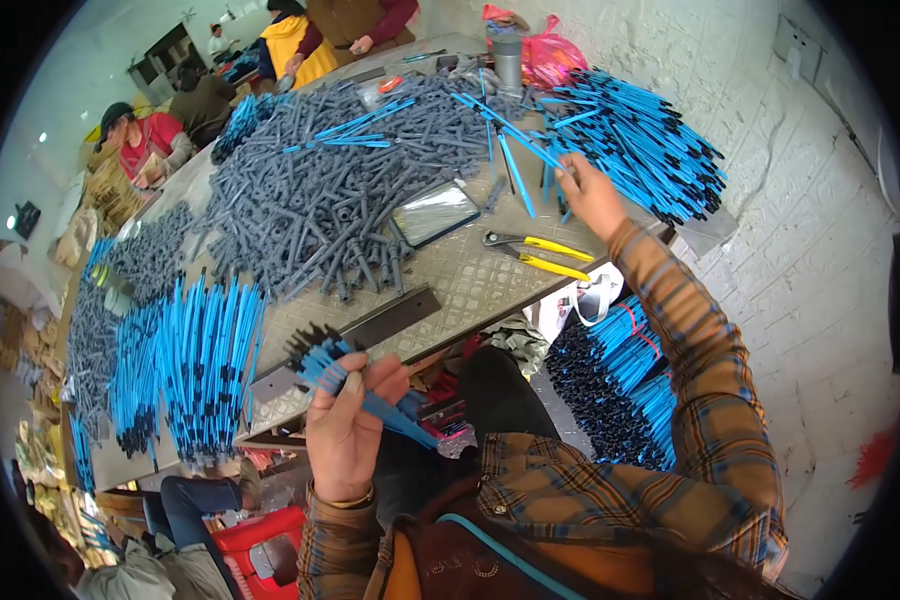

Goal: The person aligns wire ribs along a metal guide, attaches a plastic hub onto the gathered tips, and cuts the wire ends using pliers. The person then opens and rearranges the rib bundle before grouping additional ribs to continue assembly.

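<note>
Left hand: curled around blue bundle
Bundle axis: slants upper-left to lower-right, dark tips upper-left
Right hand: pinching blue tubing
Tubing: points upper-left

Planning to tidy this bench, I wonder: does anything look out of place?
A few blue rods lie across the heap of grey parts, apart from the large blue pile by the wall. They look stray, though perhaps placed deliberately.
</note>
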{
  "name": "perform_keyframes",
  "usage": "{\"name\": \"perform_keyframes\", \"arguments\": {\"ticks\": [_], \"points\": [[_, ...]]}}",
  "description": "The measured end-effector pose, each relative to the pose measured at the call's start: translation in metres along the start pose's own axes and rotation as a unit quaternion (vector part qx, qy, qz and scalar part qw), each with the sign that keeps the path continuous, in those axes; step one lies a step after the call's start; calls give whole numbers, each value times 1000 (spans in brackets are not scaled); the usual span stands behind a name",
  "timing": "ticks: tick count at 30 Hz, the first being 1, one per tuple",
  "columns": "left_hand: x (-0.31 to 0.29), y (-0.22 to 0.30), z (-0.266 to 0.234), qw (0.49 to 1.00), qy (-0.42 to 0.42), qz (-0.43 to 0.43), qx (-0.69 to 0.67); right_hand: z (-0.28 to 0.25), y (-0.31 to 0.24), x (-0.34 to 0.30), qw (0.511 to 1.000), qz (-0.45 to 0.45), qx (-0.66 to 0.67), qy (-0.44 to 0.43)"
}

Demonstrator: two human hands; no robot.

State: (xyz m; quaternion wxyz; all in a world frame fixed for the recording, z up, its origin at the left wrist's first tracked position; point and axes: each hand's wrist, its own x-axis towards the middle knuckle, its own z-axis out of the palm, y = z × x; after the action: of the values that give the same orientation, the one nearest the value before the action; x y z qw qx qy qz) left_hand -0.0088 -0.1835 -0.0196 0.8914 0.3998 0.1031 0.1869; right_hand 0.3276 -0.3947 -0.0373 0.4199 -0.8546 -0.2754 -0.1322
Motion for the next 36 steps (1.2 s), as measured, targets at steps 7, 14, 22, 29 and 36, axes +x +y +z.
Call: {"name": "perform_keyframes", "arguments": {"ticks": [7,14,22,29,36], "points": [[27,-2,10,995,59,80,-22,24,-65,-75,967,-84,220,-94],[42,-9,2,960,140,238,-43,47,-114,-161,926,-314,89,-191],[42,-5,-10,948,156,269,-59,56,-108,-166,900,-392,72,-173],[41,-6,-7,948,171,269,14,54,-95,-169,907,-385,61,-160],[27,-2,1,973,134,186,40,52,-84,-168,935,-281,166,-138]]}}
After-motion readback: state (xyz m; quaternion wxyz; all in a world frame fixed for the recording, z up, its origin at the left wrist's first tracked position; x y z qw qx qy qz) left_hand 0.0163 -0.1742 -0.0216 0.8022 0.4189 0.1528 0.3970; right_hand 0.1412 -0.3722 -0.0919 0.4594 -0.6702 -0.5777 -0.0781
